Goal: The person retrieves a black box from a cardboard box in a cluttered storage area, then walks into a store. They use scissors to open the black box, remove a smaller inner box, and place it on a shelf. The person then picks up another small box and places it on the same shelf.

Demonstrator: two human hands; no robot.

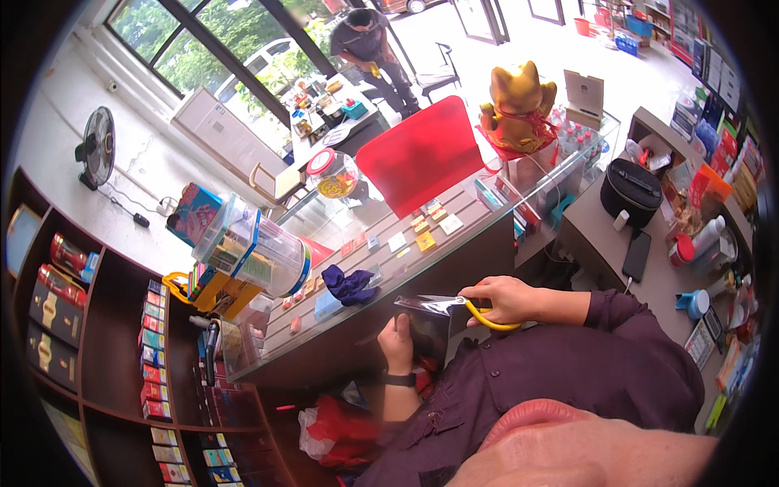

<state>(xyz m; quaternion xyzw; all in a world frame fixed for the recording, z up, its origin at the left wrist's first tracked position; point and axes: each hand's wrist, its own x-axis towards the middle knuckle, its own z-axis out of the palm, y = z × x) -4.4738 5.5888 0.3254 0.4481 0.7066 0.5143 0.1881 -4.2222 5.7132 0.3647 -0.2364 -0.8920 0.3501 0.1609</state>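
Note:
My right hand (505, 300) is closed on a pair of scissors with yellow handles (499, 326). Its silver blades point left, over the upper edge of a dark, glossy, sheet-like piece (430, 331). That piece is pinched along its left side by my left hand (396, 345), thumb up, with a dark band at the wrist. Whether the blades bite into the sheet is too unclear to tell. Both hands are in front of my body, on the near side of a glass-topped counter (479, 231).
On the counter lie a dark blue cloth (349, 284), small boxes, clear plastic tubs (272, 256) and a golden cat figure (519, 105). A red chair back (422, 154) rises beyond it. The right-hand desk bears a black round case (631, 192) and a phone (637, 256). Another person (369, 53) stands far back.

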